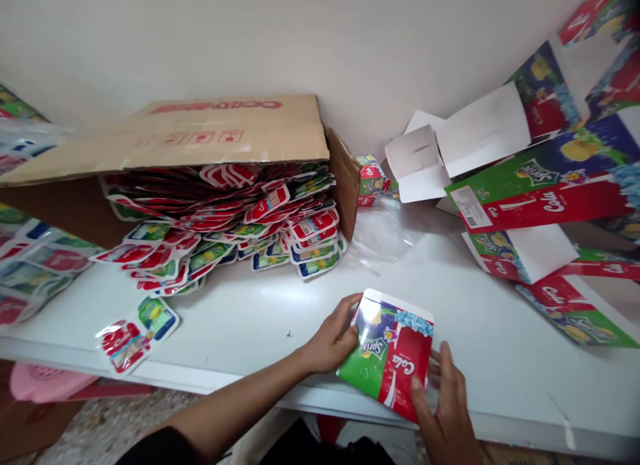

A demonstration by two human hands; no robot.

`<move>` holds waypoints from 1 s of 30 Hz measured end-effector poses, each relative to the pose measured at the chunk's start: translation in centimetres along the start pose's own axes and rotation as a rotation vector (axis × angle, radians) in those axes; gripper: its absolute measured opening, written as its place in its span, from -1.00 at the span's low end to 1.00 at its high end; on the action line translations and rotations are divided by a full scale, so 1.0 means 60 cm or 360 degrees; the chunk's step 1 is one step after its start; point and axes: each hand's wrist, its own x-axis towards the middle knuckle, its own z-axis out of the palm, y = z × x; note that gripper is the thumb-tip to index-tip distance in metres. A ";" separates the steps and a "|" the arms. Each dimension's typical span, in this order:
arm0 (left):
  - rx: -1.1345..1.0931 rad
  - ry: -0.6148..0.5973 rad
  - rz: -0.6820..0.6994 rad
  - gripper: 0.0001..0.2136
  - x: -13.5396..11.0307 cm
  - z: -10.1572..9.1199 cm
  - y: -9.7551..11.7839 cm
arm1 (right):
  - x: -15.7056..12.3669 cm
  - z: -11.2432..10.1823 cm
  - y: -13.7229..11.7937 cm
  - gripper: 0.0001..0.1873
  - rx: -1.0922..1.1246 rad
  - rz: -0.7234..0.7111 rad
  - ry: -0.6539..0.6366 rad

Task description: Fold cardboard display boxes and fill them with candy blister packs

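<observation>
Red-green carton [389, 362] pinched in your left hand [332, 338], thumb on its face; your right hand [447, 402] is half spread, thumb at the opposite edge, can't tell if it grips. Uneven hold, so it could twist or slip; squeezing hard might crease it. Carton sits tilted over the table's [235, 322] front edge: looks flat, glossy, white top strip, Sprite and Cola print. Pouches [314, 226] spill from a box [280, 135] behind.

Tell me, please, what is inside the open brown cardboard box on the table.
The cardboard box holds a jumbled heap of red and green packets, spilling through its open side onto the table. Whatever lies beneath or behind the front packets is covered.
</observation>
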 end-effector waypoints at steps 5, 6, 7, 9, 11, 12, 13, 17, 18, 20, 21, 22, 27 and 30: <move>-0.0101 0.0191 -0.0200 -0.66 0.033 0.015 -0.007 | 0.036 -0.014 0.012 -0.28 -0.0743 -0.0870 -0.0047; -0.0124 0.0186 -0.0204 -0.66 0.036 0.016 -0.009 | 0.046 -0.017 0.009 -0.27 -0.0767 -0.0979 -0.0083; -0.0149 0.0181 -0.0193 -0.66 0.038 0.017 -0.010 | 0.057 -0.021 0.004 -0.27 -0.0781 -0.1049 -0.0106; -0.0254 0.0162 -0.0166 -0.65 0.040 0.018 -0.013 | 0.076 -0.026 -0.009 -0.28 -0.0796 -0.1093 -0.0099; -0.0516 0.0105 -0.0232 -0.62 0.040 0.021 -0.015 | 0.093 -0.028 -0.024 -0.30 -0.0847 -0.1048 -0.0088; -0.0693 0.0070 -0.0302 -0.61 0.041 0.023 -0.017 | 0.100 -0.028 -0.032 -0.33 -0.0880 -0.1024 -0.0100; -0.0868 0.0040 -0.0381 -0.60 0.042 0.027 -0.018 | 0.106 -0.026 -0.039 -0.38 -0.0909 -0.1013 -0.0117; -0.1225 0.0097 -0.0565 -0.63 0.043 0.040 -0.019 | 0.124 -0.013 -0.054 -0.44 -0.0880 -0.1133 -0.0205; -0.1241 0.0125 -0.0583 -0.63 0.041 0.042 -0.017 | 0.125 -0.009 -0.055 -0.43 -0.0843 -0.1183 -0.0251; -0.1252 0.0142 -0.0619 -0.65 0.030 0.042 -0.011 | 0.123 -0.004 -0.056 -0.42 -0.0759 -0.1231 -0.0355; -0.1251 0.0142 -0.0635 -0.67 0.022 0.042 -0.007 | 0.121 -0.002 -0.056 -0.44 -0.0713 -0.1225 -0.0389; -0.1243 0.0141 -0.0647 -0.68 0.012 0.041 -0.003 | 0.117 -0.002 -0.057 -0.45 -0.0663 -0.1206 -0.0418; -0.1152 0.0133 -0.0614 -0.66 -0.040 0.040 0.011 | 0.100 -0.006 -0.077 -0.53 -0.0477 -0.1067 -0.0618; -0.1083 0.0155 -0.0573 -0.66 -0.058 0.044 0.014 | 0.100 -0.007 -0.090 -0.70 -0.0378 -0.0997 -0.0655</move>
